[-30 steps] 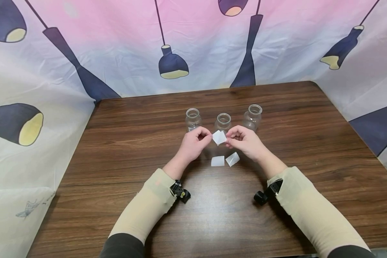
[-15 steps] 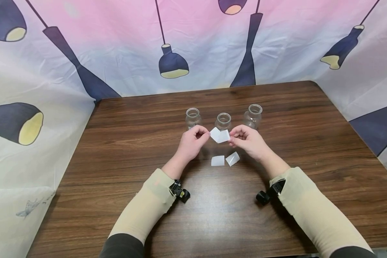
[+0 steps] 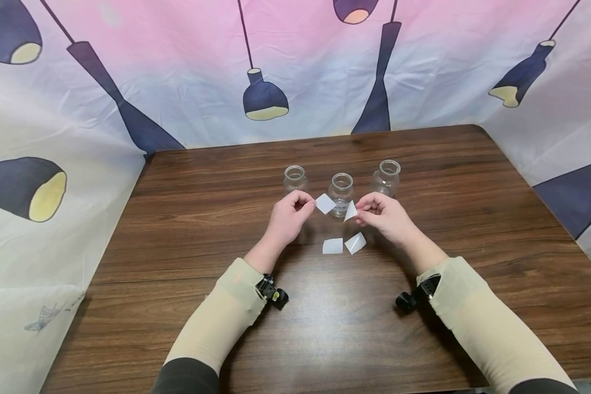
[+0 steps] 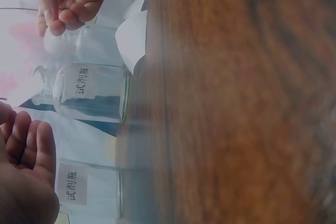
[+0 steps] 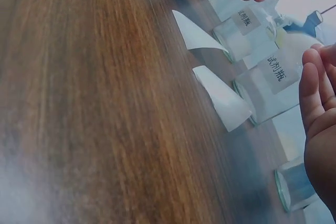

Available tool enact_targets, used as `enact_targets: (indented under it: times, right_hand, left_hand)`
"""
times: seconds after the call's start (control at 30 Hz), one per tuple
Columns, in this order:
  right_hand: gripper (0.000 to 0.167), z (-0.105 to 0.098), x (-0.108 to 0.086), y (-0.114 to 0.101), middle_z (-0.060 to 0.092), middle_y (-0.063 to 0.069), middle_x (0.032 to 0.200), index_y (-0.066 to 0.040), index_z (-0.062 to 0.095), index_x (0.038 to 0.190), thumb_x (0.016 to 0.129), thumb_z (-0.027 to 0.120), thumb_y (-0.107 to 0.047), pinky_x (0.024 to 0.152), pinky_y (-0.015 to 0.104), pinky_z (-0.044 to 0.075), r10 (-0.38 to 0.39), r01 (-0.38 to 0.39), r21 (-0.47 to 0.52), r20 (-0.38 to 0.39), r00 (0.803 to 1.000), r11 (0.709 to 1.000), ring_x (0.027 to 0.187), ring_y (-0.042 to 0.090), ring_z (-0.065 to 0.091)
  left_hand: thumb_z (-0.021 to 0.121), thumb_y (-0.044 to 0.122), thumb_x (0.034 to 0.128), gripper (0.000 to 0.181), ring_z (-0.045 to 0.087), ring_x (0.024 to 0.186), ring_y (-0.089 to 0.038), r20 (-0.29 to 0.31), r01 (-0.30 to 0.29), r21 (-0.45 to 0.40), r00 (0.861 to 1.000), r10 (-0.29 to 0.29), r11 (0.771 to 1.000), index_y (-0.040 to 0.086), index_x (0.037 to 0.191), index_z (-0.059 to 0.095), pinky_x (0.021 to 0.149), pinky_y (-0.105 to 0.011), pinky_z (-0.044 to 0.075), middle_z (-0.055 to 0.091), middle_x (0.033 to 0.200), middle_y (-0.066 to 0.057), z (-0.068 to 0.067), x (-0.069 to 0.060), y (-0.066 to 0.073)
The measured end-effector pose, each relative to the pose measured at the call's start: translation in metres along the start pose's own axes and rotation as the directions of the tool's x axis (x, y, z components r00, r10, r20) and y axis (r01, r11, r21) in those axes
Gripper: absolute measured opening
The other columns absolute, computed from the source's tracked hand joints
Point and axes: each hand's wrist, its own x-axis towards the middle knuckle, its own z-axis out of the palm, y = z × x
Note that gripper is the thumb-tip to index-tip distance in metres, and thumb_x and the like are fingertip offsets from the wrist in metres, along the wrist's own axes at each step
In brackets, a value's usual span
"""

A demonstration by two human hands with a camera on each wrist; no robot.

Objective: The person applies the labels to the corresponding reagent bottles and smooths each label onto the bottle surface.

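In the head view my left hand (image 3: 288, 219) pinches a white paper square (image 3: 325, 203) by its edge, between thumb and index finger. A second white paper piece (image 3: 351, 211), turned at an angle, is pinched by my right hand (image 3: 384, 216). The two pieces are apart; which is a label and which a backing I cannot tell. Just behind them stand the middle glass jar (image 3: 342, 189), the left glass jar (image 3: 295, 179) and the right glass jar (image 3: 386, 176). Labels show on the middle and left jars in both wrist views; none shows on the right jar.
Two white slips, a flat slip (image 3: 332, 246) and a slightly curled slip (image 3: 355, 243), lie on the wooden table (image 3: 187, 235) in front of the jars. A printed cloth backdrop (image 3: 320, 71) hangs behind the table and along both its sides.
The two paper pieces overlapped a second ago and have come apart. My right hand has moved slightly right with its piece, my left slightly left, uncovering the middle jar's label.
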Motion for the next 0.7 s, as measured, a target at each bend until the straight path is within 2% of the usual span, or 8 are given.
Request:
enact_targets:
  times: [0.23, 0.37, 0.47, 0.6, 0.7]
  right_hand:
    - [0.015, -0.003, -0.002, 0.003, 0.061, 0.002, 0.077, 0.015, 0.051, 0.098, 0.086, 0.056, 0.010, 0.064, 0.023, 0.052, 0.018, -0.016, -0.051, 0.034, 0.999, 0.999, 0.068, 0.008, 0.061]
    - [0.014, -0.006, -0.004, 0.011, 0.061, 0.006, 0.078, 0.009, 0.055, 0.097, 0.085, 0.060, 0.004, 0.058, 0.023, 0.048, 0.077, -0.060, -0.167, 0.092, 0.993, 0.984, 0.066, 0.008, 0.057]
    - [0.015, -0.007, -0.005, 0.016, 0.062, 0.008, 0.080, 0.005, 0.058, 0.097, 0.083, 0.063, 0.001, 0.058, 0.023, 0.045, 0.110, -0.079, -0.232, 0.120, 0.987, 0.969, 0.067, 0.009, 0.055]
    - [0.015, -0.007, -0.005, 0.019, 0.062, 0.009, 0.082, 0.004, 0.058, 0.096, 0.083, 0.063, 0.001, 0.064, 0.021, 0.045, 0.128, -0.095, -0.237, 0.129, 0.983, 0.967, 0.071, 0.010, 0.056]
    - [0.014, -0.008, -0.005, 0.020, 0.061, 0.010, 0.082, 0.004, 0.058, 0.096, 0.083, 0.063, 0.001, 0.064, 0.021, 0.045, 0.139, -0.105, -0.235, 0.133, 0.981, 0.966, 0.071, 0.010, 0.056]
  left_hand:
    - [0.062, 0.010, 0.0872, 0.007, 0.049, 0.071, -0.013, -0.006, -0.006, -0.017, 1.000, 0.006, 1.000, 0.003, 0.087, 0.063, 0.064, -0.024, 0.040, 0.057, 0.076, -0.003, -0.001, 0.000, 0.001]
    - [0.062, 0.011, 0.0872, 0.007, 0.049, 0.071, -0.012, -0.007, -0.013, -0.009, 1.000, 0.013, 1.000, 0.004, 0.087, 0.063, 0.064, -0.024, 0.040, 0.057, 0.076, -0.002, -0.001, 0.000, 0.000]
    - [0.062, 0.011, 0.0874, 0.007, 0.049, 0.070, -0.012, -0.005, -0.017, 0.002, 1.000, 0.017, 1.000, 0.004, 0.087, 0.063, 0.063, -0.024, 0.040, 0.056, 0.075, -0.002, -0.001, 0.000, -0.001]
    - [0.062, 0.011, 0.0876, 0.007, 0.048, 0.069, -0.013, -0.003, -0.020, 0.008, 1.000, 0.020, 1.000, 0.004, 0.087, 0.063, 0.063, -0.024, 0.040, 0.056, 0.075, -0.002, -0.001, 0.001, -0.001]
    - [0.062, 0.011, 0.0878, 0.007, 0.049, 0.069, -0.012, -0.003, -0.020, 0.004, 1.000, 0.020, 1.000, 0.004, 0.087, 0.063, 0.062, -0.024, 0.040, 0.057, 0.075, -0.002, -0.001, 0.001, -0.001]
